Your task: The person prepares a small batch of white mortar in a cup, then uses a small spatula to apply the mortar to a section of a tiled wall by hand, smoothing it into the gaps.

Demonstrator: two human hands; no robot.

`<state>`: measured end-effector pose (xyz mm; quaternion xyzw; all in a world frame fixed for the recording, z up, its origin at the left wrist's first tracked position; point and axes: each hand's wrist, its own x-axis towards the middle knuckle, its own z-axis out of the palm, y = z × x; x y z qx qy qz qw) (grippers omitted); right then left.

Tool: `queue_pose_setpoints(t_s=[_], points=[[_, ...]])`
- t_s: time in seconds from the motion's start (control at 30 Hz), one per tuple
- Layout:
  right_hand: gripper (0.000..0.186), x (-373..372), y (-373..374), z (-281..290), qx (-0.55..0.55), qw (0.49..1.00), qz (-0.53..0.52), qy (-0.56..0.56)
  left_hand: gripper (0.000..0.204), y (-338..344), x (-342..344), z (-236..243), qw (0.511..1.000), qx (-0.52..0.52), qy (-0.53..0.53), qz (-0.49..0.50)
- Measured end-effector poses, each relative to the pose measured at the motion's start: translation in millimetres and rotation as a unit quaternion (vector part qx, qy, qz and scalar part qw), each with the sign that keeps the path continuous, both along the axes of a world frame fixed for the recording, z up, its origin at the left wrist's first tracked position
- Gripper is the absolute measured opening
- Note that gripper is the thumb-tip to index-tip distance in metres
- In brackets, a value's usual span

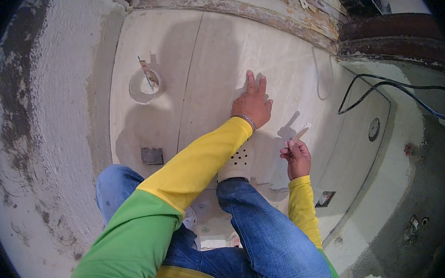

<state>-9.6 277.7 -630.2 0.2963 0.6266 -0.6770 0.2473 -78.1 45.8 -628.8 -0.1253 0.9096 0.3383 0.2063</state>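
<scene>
My left hand [253, 106] rests on the pale floor tile [212, 94] ahead of me, its fingers stretched out and their tips on the surface. A bracelet circles that wrist. My right hand [298, 160] is closed around a thin flat stick [300, 134], which has white paste on its tip. The stick is held up and tilted, with its shadow falling on the tile. At the left, a round whitish tub [142, 96] holds white material, and another stick-like tool [146, 69] leans out of it. A thin dark joint [191, 67] runs between the tiles.
My perforated clog [240, 158] is planted behind my left hand. A dark square piece [152, 156] lies left. At right are a round drain [374, 129], a square opening [325, 199] and a black cable [376, 83]. Rough plaster walls [67, 76] and worn boards [232, 3] border the floor.
</scene>
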Motion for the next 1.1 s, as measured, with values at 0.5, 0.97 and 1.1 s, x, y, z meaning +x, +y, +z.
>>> queue_pose_setpoints(t_s=[0.5,0.97,1.1], points=[[0.017,-3,4,-2,-0.009,1.000,-0.004,0.003,0.060,2,1,2,0.997,-0.004,-0.054,0.051],[0.017,-3,-5,-3,-0.012,1.000,-0.001,0.003,0.061,-1,16,-27,0.972,0.019,0.076,-0.223],[0.017,-2,4,-1,0.002,1.000,-0.001,0.005,0.062,-5,0,-2,0.998,-0.001,0.014,-0.056]])
